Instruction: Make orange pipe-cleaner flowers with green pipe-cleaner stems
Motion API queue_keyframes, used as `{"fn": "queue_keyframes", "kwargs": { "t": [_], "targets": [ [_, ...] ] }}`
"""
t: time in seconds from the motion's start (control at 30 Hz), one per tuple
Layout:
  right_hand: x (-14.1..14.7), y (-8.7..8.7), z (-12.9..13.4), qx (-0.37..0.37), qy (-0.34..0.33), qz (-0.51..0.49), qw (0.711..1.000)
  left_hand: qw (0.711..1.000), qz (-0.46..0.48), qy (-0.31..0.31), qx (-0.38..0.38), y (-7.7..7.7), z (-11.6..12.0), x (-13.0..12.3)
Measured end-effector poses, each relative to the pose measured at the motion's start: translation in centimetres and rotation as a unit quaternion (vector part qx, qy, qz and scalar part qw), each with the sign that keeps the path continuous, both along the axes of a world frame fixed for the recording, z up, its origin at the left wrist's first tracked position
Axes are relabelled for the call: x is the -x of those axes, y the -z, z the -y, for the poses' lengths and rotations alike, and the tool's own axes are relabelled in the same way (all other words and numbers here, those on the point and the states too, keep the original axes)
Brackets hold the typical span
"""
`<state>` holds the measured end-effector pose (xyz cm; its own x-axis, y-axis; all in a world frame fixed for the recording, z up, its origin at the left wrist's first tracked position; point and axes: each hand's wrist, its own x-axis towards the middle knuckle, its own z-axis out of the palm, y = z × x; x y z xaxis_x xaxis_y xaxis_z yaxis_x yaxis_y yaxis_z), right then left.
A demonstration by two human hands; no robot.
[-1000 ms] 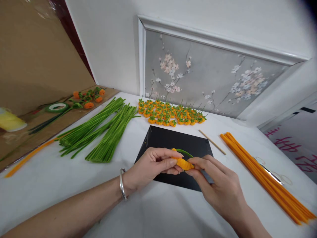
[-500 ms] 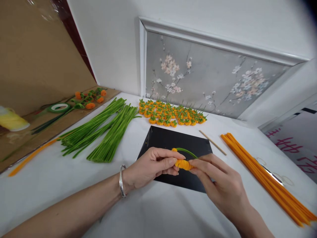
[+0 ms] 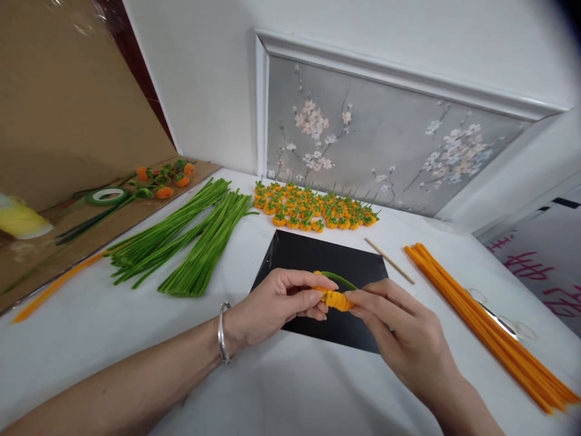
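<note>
Between my two hands is a coiled orange pipe cleaner (image 3: 336,300), with a green pipe cleaner (image 3: 339,279) arching behind it. My left hand (image 3: 284,300), with a silver bangle at the wrist, pinches the coil's left end between thumb and fingers. At its right end the fingertips of my right hand (image 3: 399,318) are closed on the coil. Both hands are above a black mat (image 3: 318,248) on the white table. Whether the green piece joins the orange coil is hidden by my fingers.
Green pipe cleaners (image 3: 200,254) lie in bundles on the left, orange pipe cleaners (image 3: 476,321) on the right beside scissors (image 3: 502,321). Small orange pumpkin-like pieces (image 3: 306,209) stand in rows at the back. A thin stick (image 3: 389,260) and green tape (image 3: 108,196) lie nearby.
My left index finger has stretched further right over the green pipe cleaner. The orange coil is turned slightly in my fingers; both hands stay in nearly the same place.
</note>
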<state>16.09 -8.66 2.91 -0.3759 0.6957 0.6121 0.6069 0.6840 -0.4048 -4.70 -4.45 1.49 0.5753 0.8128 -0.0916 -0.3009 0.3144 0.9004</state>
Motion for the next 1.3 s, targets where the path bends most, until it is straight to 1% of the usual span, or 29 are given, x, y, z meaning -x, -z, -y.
{"fn": "queue_keyframes", "kwargs": {
  "t": [0.17, 0.4, 0.57, 0.67, 0.8, 0.97, 1.1, 1.2, 1.23, 1.3],
  "targets": [
    [0.34, -0.12, -0.02, -0.017, 0.019, 0.004, 1.0, 1.0, 0.005, 0.001, 0.005, -0.07, 0.2, -0.14],
    [0.41, 0.31, 0.05, -0.019, 0.018, 0.018, 1.0, 1.0, -0.015, -0.007, -0.025, 0.03, 0.25, -0.3],
    [0.2, 0.39, -0.01, -0.034, 0.023, 0.042, 0.998, 1.0, 0.008, 0.02, 0.007, -0.02, 0.28, -0.18],
    [0.09, 0.27, -0.03, -0.052, 0.016, 0.057, 0.997, 0.999, 0.027, 0.02, 0.014, -0.04, 0.24, -0.1],
    [0.13, 0.42, 0.05, -0.069, 0.02, 0.063, 0.995, 1.0, 0.014, 0.012, -0.013, 0.06, 0.22, -0.16],
    [0.51, 0.85, 0.21, -0.069, 0.025, 0.06, 0.996, 0.999, -0.003, 0.0, -0.048, 0.32, 0.36, -0.42],
    [0.73, 0.75, 0.17, -0.075, 0.033, 0.051, 0.995, 0.997, -0.019, 0.004, -0.075, 0.39, 0.51, -0.39],
    [0.71, 0.53, 0.14, -0.074, 0.038, 0.037, 0.996, 0.996, -0.018, 0.018, -0.091, 0.1, 0.66, -0.18],
    [0.69, 0.47, 0.15, -0.071, 0.04, 0.032, 0.996, 0.994, -0.024, 0.024, -0.105, -0.03, 0.7, -0.12],
    [0.71, 0.4, 0.2, -0.068, 0.045, 0.029, 0.996, 0.987, -0.056, 0.013, -0.153, -0.25, 0.74, -0.05]
  ]
}}
